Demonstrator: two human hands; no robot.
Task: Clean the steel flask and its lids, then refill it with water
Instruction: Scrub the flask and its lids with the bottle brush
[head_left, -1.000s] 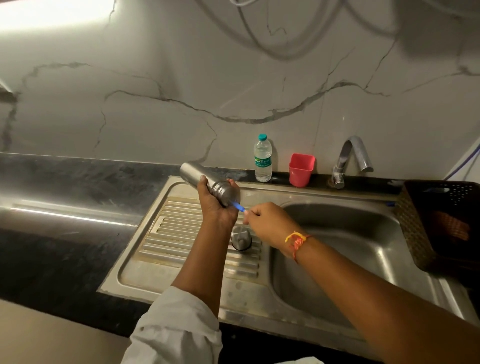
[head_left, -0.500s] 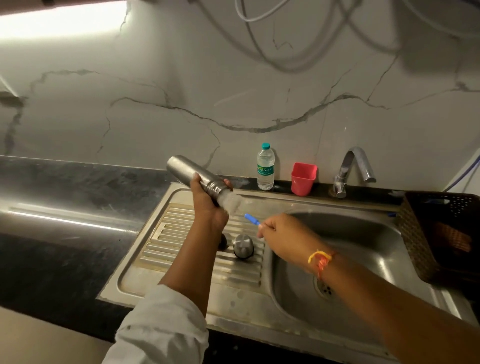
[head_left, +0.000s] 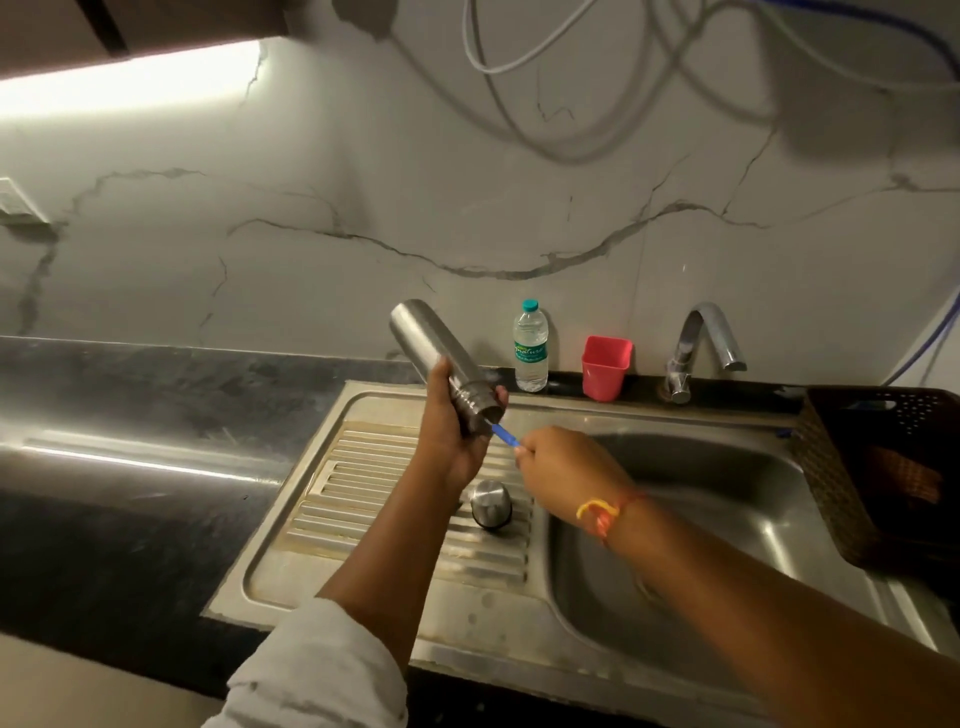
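The open steel flask (head_left: 423, 338) tilts mouth down-right, a blue brush handle (head_left: 503, 434) at its mouth, above the domed steel lid (head_left: 491, 503) on the drainboard (head_left: 363, 499).

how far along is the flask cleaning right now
Done: the flask is uncapped; a steel lid lies on the drainboard. In hand: the left hand holds the flask tilted while the right hand holds a blue-handled tool at its mouth. Left: washing the lid, rinsing, refilling; no water visibly runs from the tap.
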